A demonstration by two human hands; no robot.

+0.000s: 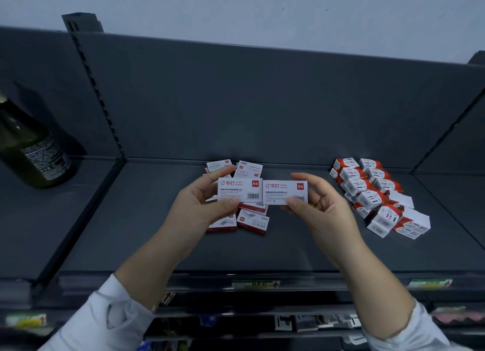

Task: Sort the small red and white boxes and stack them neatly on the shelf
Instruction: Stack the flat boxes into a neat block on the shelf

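As hands pinch 2 boxes, 2 piles lie.

two white staple boxes held abutting, loose pile beneath, seemingly jumbled

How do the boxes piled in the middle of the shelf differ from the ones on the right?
The middle boxes are flat and loosely heaped; the right boxes are chunkier and sit in rough rows. Middle ones read staples, right ones paper clips. Both are red and white.

A pale bluish wall rises above the dark grey shelf — slotted upright at left, light dim.
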